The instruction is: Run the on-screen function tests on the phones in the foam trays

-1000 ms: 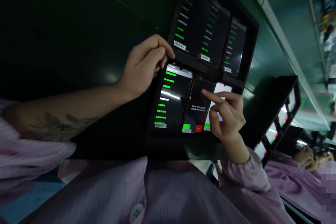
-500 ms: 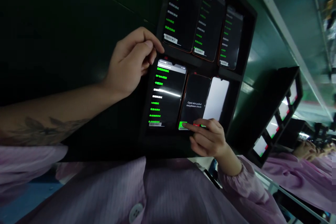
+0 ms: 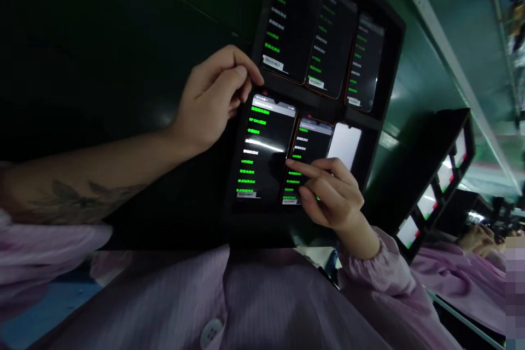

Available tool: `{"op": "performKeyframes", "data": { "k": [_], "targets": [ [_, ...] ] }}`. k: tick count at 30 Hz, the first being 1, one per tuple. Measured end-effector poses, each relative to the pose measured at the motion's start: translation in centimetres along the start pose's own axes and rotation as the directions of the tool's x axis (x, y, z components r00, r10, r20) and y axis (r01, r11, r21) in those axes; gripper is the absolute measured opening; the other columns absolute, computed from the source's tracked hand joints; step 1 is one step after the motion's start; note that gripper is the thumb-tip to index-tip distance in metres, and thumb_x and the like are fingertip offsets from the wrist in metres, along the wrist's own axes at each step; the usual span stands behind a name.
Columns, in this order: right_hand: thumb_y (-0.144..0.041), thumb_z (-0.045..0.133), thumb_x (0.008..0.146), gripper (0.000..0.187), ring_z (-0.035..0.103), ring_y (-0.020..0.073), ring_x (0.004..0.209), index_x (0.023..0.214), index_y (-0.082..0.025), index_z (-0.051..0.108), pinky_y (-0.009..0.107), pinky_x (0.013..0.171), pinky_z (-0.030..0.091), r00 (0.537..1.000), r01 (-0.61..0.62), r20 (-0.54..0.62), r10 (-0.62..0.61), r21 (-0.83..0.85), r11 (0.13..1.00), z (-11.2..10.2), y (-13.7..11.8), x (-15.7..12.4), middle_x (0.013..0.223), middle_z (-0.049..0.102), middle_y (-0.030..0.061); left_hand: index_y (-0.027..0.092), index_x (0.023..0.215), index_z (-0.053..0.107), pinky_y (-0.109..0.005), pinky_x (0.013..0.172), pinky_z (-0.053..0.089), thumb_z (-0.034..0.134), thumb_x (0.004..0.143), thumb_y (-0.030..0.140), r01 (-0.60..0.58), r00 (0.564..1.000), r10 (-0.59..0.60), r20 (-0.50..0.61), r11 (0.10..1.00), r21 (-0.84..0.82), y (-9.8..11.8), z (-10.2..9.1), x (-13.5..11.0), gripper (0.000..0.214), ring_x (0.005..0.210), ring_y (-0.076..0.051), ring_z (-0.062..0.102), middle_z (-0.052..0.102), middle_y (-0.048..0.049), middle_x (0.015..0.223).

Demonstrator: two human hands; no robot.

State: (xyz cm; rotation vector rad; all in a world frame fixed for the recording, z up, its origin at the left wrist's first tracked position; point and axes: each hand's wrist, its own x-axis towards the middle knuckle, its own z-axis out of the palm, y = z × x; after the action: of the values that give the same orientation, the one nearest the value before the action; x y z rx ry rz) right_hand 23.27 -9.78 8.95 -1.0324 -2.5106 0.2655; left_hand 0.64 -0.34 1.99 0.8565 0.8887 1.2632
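Note:
A black tray (image 3: 379,123) lies in front of me, with smartphones in two rows. My left hand (image 3: 219,93) is at its left edge, fingers curled in against the rim, the index fingertip on the divider between the rows. My right hand (image 3: 334,188) holds nothing; its index finger is stretched out over the middle near-row smartphone (image 3: 314,127), the other fingers bent. That screen shows a list in green and white text. Left of it, a lit smartphone (image 3: 262,169) shows a similar list. On the right, a smartphone (image 3: 345,145) with a white screen is partly behind my hand.
Dimmer smartphones (image 3: 330,46) with text lists fill the far row. To the right stands a second black tray (image 3: 435,186) of lit phones. Beyond it are another person's hands (image 3: 479,238) and pink sleeve. A metal rail (image 3: 426,8) crosses the green bench at right.
The middle phone's screen has gone from a "Card slot pulled out" message with a green button to a text list. My right index finger has moved up from that button. My left hand keeps its place.

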Motion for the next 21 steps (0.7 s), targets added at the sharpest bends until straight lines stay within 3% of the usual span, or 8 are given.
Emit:
{"op": "performKeyframes", "data": {
  "k": [7,13,16,21],
  "targets": [
    [-0.015,0.058,0.102,0.031,0.065,0.0183,0.077,0.072,-0.024,0.055,0.034,0.065,0.061,1.0,0.0,0.013,-0.001,0.031,1.0,1.0,-0.3,1.7,0.109,0.087,0.0117,0.017,0.077,0.067,-0.015,0.037,0.017,0.046,0.097,0.009,0.011,1.0,-0.01,0.024,1.0,-0.018,0.0,-0.1,0.1,0.029,0.043,-0.001,0.033,0.049,0.0038,0.059],
    [-0.02,0.061,0.103,0.035,0.061,0.0155,0.07,0.069,-0.023,0.058,0.029,0.062,0.059,0.981,0.145,0.111,-0.157,0.105,0.984,1.5,-0.5,2.1,0.103,0.088,0.0065,0.017,0.076,0.067,-0.015,0.036,0.017,0.045,0.096,0.007,0.011,0.999,-0.01,0.031,1.0,-0.022,0.1,-0.1,0.1,0.031,0.042,-0.001,0.033,0.05,0.0044,0.057],
    [-0.022,0.061,0.104,0.033,0.058,0.0161,0.072,0.071,-0.023,0.059,0.029,0.061,0.058,0.985,0.086,0.148,-0.092,0.051,0.995,1.6,-0.5,2.1,0.106,0.088,0.0051,0.016,0.077,0.067,-0.015,0.036,0.017,0.045,0.096,0.006,0.026,1.0,-0.025,0.017,0.999,-0.029,0.2,-0.1,0.1,0.031,0.042,-0.002,0.033,0.05,0.0038,0.057],
    [-0.016,0.057,0.105,0.03,0.054,0.0175,0.074,0.076,-0.024,0.056,0.032,0.066,0.058,0.991,-0.062,0.114,0.065,-0.028,0.998,1.6,-0.3,2.1,0.112,0.086,0.0097,0.015,0.076,0.068,-0.012,0.035,0.02,0.046,0.095,0.005,0.031,0.999,-0.031,0.007,0.998,-0.045,0.2,0.1,0.2,0.031,0.041,-0.002,0.034,0.051,0.004,0.056]
  ]
}}
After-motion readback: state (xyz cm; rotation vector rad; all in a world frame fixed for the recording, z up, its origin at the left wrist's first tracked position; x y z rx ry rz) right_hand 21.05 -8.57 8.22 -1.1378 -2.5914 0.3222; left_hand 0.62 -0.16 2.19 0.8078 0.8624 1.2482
